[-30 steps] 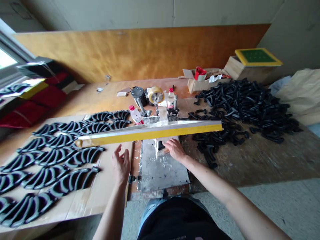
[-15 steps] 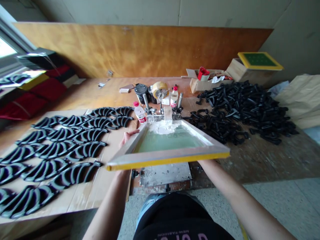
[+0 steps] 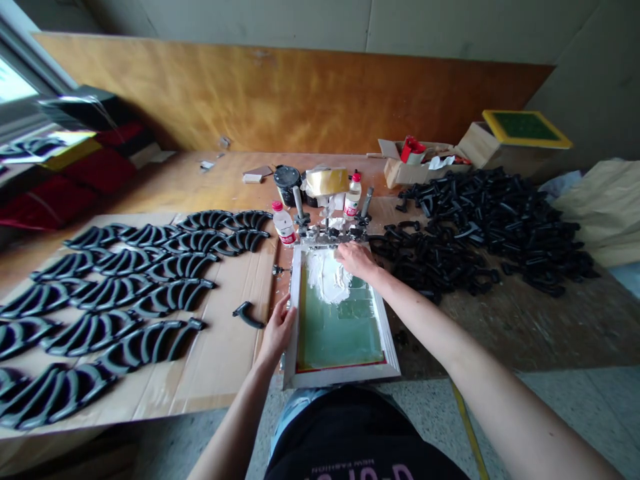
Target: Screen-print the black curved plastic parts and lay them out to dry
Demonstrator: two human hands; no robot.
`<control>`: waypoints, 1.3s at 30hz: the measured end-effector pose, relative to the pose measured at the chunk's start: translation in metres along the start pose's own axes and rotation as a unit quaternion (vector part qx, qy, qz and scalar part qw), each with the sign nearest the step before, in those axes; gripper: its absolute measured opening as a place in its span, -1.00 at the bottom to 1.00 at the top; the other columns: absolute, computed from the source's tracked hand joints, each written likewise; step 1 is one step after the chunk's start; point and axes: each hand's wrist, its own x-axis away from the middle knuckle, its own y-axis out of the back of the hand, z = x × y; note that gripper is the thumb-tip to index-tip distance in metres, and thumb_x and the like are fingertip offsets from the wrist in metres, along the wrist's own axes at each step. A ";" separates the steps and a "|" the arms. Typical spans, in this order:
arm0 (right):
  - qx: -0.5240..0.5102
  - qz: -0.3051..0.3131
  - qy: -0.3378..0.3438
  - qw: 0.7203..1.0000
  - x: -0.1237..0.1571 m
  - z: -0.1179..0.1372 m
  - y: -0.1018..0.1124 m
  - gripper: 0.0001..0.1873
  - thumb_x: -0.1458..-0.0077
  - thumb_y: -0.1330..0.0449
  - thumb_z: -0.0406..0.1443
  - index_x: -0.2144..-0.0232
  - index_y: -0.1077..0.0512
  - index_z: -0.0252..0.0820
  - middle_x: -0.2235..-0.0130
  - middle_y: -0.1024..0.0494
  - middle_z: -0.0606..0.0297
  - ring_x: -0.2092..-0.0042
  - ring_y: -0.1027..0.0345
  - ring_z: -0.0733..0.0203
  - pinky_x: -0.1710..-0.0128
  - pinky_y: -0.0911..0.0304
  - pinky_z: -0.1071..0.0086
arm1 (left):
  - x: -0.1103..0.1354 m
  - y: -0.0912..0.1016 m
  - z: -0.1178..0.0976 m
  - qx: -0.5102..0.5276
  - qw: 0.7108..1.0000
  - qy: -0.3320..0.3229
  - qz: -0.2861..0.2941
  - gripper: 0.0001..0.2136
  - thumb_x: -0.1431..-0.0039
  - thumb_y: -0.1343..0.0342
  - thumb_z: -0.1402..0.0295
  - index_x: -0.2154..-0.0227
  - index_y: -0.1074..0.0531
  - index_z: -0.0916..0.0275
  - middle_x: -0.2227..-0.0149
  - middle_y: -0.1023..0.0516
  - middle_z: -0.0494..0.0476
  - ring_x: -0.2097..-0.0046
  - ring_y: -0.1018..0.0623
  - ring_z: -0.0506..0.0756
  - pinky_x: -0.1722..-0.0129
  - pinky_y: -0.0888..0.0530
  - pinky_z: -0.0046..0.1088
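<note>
A silk-screen frame (image 3: 391, 357) lies lowered in front of me, its green mesh smeared with white ink (image 3: 327, 283) toward the far end. My left hand (image 3: 278, 328) is at the frame's left side, fingers bent against its edge. At the far end of the mesh, my right hand (image 3: 356, 260) is closed around the squeegee, which its fingers mostly hide. Behind the frame stands the metal hinge clamp (image 3: 330, 235) with two upright posts. One curved black handle (image 3: 249, 315) lies alone on the cardboard, left of my left hand.
Rows of curved black parts (image 3: 100, 333) cover the cardboard (image 3: 200, 380) at left. A heap of black parts (image 3: 480, 227) lies at right. Two red-capped bottles (image 3: 284, 225), a black tub (image 3: 287, 185), a tape roll (image 3: 326, 181) and an open carton (image 3: 400, 173) stand behind.
The frame's near end has come down from a raised tilt to lie flat. My right hand has left the near edge for the squeegee; my left has moved nearer along the side.
</note>
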 end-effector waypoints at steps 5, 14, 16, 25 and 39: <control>-0.015 0.030 0.191 0.981 0.046 0.010 -0.001 -0.91 -0.14 -0.13 -0.44 0.33 -0.44 -0.28 0.30 -0.51 0.14 0.19 -0.32 0.12 0.18 -0.20 0.32 | 0.007 -0.001 -0.010 0.013 1.000 0.002 -0.011 -0.34 -0.01 -0.13 -0.08 -0.12 -0.40 0.22 0.26 -0.63 0.18 0.26 -0.59 0.15 0.25 -0.48 -0.36; -0.043 -0.032 0.204 0.978 0.058 0.011 -0.006 -0.87 -0.16 -0.11 -0.46 0.32 -0.45 -0.23 0.27 -0.50 0.17 0.16 -0.30 0.12 0.17 -0.22 0.30 | 0.006 0.003 -0.010 0.047 0.999 -0.002 0.012 -0.26 0.00 -0.17 -0.09 -0.18 -0.32 0.24 0.41 -0.56 0.06 0.40 -0.53 0.07 0.41 -0.43 -0.46; -0.057 -0.031 0.218 0.974 0.065 0.014 -0.012 -0.86 -0.17 -0.11 -0.46 0.28 -0.46 -0.23 0.25 -0.50 0.16 0.13 -0.31 0.12 0.14 -0.24 0.30 | 0.006 0.004 -0.010 0.050 0.999 -0.003 0.022 -0.26 -0.02 -0.16 -0.08 -0.21 -0.29 0.23 0.46 -0.51 0.00 0.42 -0.51 0.05 0.42 -0.41 -0.48; -0.058 -0.061 -0.052 0.995 -0.011 -0.015 0.039 -0.37 -0.15 -0.27 -0.19 -0.24 -0.24 0.05 0.04 -0.52 0.21 0.09 -0.42 0.08 0.10 -0.28 0.29 | 0.023 0.025 -0.065 0.080 0.996 0.021 0.037 -0.33 0.01 -0.19 -0.10 -0.12 -0.41 0.17 0.34 -0.57 0.06 0.40 -0.50 0.06 0.45 -0.38 -0.48; -0.141 -0.032 -0.070 0.987 0.085 -0.011 -0.044 -0.72 -0.07 -0.33 -0.26 0.13 -0.48 -0.14 0.14 -0.54 0.19 0.03 -0.35 0.07 -0.03 -0.22 0.17 | 0.005 -0.024 -0.127 0.274 0.961 -0.025 -0.008 -0.48 -0.11 -0.08 -0.05 -0.01 -0.36 0.19 0.14 -0.59 0.20 0.24 -0.57 0.08 0.39 -0.48 -0.46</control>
